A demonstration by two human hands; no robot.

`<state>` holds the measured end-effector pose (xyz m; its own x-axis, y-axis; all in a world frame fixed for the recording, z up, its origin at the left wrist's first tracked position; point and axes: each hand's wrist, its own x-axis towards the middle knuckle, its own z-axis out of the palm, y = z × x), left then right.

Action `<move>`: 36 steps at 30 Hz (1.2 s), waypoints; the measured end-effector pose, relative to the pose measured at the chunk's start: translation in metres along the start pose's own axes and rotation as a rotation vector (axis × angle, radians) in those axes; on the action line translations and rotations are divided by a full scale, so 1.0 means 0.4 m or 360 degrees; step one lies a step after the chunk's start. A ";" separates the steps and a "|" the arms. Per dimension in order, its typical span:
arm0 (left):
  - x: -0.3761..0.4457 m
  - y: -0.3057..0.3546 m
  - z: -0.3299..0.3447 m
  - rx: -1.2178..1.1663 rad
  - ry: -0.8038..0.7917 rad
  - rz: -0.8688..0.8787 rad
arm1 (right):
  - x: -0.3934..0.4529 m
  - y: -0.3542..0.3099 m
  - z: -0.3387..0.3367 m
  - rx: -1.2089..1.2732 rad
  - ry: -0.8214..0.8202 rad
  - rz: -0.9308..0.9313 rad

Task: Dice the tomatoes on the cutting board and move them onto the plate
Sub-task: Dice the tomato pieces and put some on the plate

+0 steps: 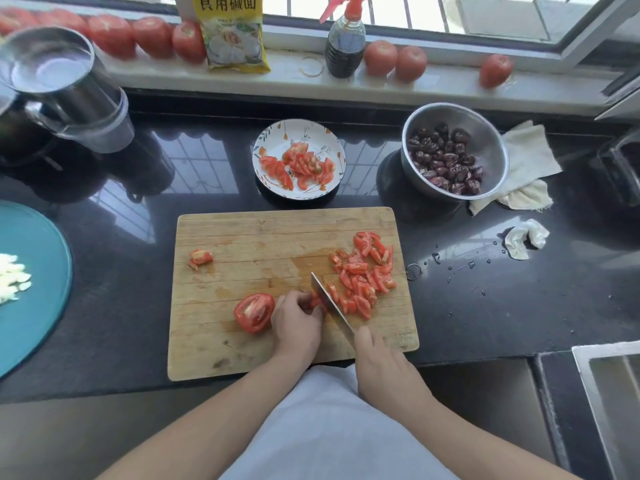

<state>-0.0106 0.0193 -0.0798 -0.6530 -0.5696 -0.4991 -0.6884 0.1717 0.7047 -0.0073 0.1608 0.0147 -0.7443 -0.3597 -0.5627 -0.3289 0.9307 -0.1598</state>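
A wooden cutting board lies on the dark counter. My left hand curls over a small piece of tomato and holds it against the board. My right hand grips the handle of a knife, whose blade stands right beside my left fingers. A tomato half lies cut side up just left of my left hand. A pile of diced tomato sits on the board's right side, and a small scrap lies at its left. The floral plate behind the board holds tomato slices.
A steel bowl of dark dates stands right of the plate, with cloths beside it. A teal plate is at the left edge, a steel pot at back left. Whole tomatoes, a yellow packet and a spray bottle line the windowsill.
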 end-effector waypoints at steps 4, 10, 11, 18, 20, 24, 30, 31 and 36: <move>0.001 0.008 -0.001 0.0011 -0.0003 -0.0008 | 0.107 -0.065 0.028 -0.0022 0.0168 -0.0132; -0.002 0.014 -0.003 0.0035 0.0022 -0.0004 | 0.094 -0.034 0.027 0.0029 0.0169 -0.0065; -0.002 0.016 -0.002 0.0048 0.0015 -0.0017 | 0.062 -0.014 0.033 -0.0041 0.0149 -0.0093; -0.010 0.023 -0.006 0.0042 0.0014 -0.0019 | 0.117 -0.044 0.003 0.0429 0.0159 0.0058; -0.014 0.026 -0.009 0.0043 0.0002 -0.0014 | 0.135 -0.040 -0.004 0.0488 0.0230 0.0072; -0.022 0.012 -0.020 -0.0028 -0.0072 0.0009 | 0.100 -0.006 -0.009 0.0562 0.0240 -0.0025; -0.024 0.016 -0.036 -0.0274 -0.0040 -0.0231 | 0.033 -0.011 0.004 0.0168 0.0107 -0.0219; -0.024 0.018 -0.036 -0.0292 -0.0030 -0.0254 | 0.031 -0.010 0.009 0.0146 0.0101 -0.0230; -0.020 0.027 -0.030 -0.0263 0.0023 -0.0322 | 0.030 -0.007 0.017 0.0042 0.0094 -0.0250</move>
<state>-0.0089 0.0161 -0.0622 -0.5019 -0.5908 -0.6317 -0.7428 -0.0796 0.6647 -0.0114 0.1543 0.0027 -0.7178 -0.5035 -0.4808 -0.4292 0.8638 -0.2638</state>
